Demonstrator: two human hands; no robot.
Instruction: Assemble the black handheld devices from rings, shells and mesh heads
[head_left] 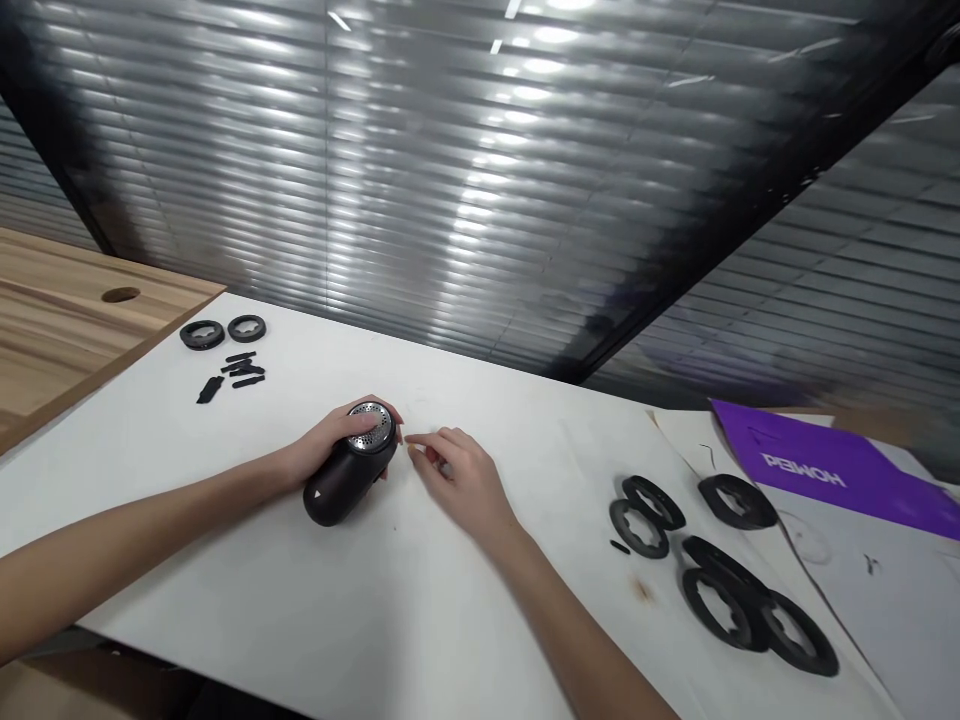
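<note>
A black lint shaver (pixel 341 480) with a round, perforated silver head lies tilted in my left hand (pixel 319 445). The thumb rests across the metal head, and the other fingers wrap round the far side. Just right of the head is my right hand (pixel 466 482), thumb and index finger brought together in a pinch near the left fingertips. Whatever sits between those fingertips, if anything, is too small to name. Both hands are over the middle of the white table (pixel 465 640).
Black rings (pixel 202 346) and several small black pieces (pixel 248 381) lie at the far left. More black rings (pixel 709 625) are grouped at the right, near a small black strip (pixel 619 547). Beyond them is a purple-and-white printed sheet (pixel 795 450). Metallic blinds (pixel 405 180) stand behind the table.
</note>
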